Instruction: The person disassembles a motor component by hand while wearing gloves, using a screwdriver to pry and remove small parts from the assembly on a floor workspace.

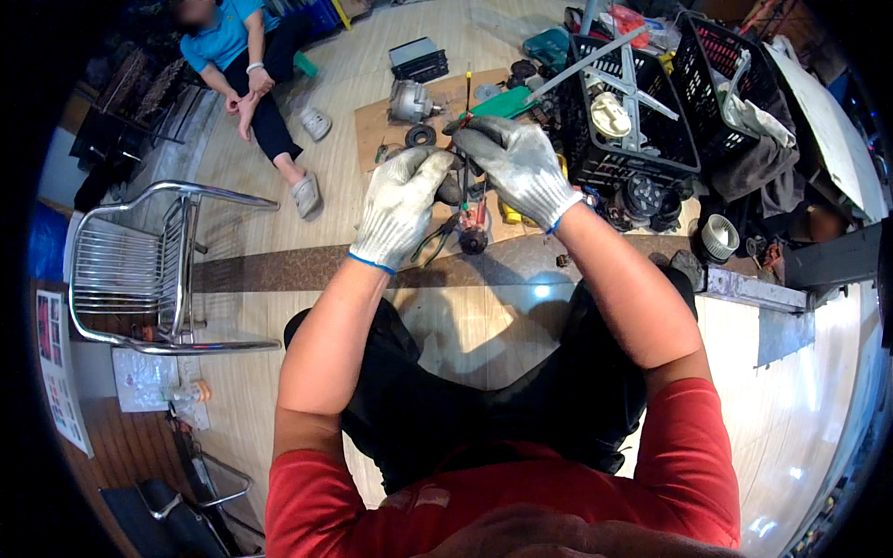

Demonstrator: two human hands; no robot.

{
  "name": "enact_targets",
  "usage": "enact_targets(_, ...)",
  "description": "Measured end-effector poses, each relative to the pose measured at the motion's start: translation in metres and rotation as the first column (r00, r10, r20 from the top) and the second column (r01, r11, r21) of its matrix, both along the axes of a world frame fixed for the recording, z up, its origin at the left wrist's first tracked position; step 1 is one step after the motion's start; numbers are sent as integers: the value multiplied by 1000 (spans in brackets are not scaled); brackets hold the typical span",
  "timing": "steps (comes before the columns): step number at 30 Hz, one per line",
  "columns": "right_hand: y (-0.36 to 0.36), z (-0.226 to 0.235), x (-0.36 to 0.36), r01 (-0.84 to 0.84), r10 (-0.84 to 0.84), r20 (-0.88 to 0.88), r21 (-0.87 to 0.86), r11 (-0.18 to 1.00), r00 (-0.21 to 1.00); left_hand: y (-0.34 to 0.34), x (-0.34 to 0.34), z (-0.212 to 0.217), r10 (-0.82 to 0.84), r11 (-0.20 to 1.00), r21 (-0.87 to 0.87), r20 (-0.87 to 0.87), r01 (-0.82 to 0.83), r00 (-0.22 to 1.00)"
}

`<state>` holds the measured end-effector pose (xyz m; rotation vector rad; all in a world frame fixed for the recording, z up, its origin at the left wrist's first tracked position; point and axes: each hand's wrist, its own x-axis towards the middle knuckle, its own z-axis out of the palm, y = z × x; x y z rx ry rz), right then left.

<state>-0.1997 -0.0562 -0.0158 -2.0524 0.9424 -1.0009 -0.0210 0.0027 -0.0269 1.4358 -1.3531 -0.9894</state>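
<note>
In pale work gloves, both my hands meet over a sheet of cardboard (370,123) on the floor. My left hand (402,200) is closed, its fingertips pinched. Close beside it my right hand (523,167) is also closed, with the fingers bent inward. A thin dark part shows between the fingertips, too small and covered to name. Pliers (433,244) with green handles lie below my left hand. A small dark round part (473,240) with a red piece on it sits just under the gap between my hands. Beyond are a silver motor-like unit (409,100) and a black ring (420,136).
Black plastic crates (642,158) stand at the right, holding metal and white parts. A white fan wheel (719,238) sits near a metal beam (755,290). At the left is a metal chair (130,265). A seated person in a blue shirt (223,42) is at the far left.
</note>
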Motion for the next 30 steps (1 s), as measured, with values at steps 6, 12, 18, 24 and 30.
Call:
enact_targets(6, 1, -10, 8, 87, -86, 7, -75, 993, 996, 4, -11, -1, 303, 905, -417, 492, -85, 816)
enact_targets(12, -17, -36, 6, 120, -122, 36, 62, 991, 992, 2, -12, 3, 67, 964, -257, 462, 61, 884)
enact_targets(18, -12, 14, -11, -42, 28, 176, 80, 996, 984, -25, 17, -24, -178, 939, 37, -796, 341, 578)
enact_targets(24, -15, 1, -11, -1, 3, 20, -76, 997, 1000, -15, 3, -21, -185, 939, 63, -736, 339, 651)
enact_targets(30, -7, -24, 3, 136, -122, 66, -275, 952, 990, 4, -8, 0, 100, 957, -284, 486, 49, 868)
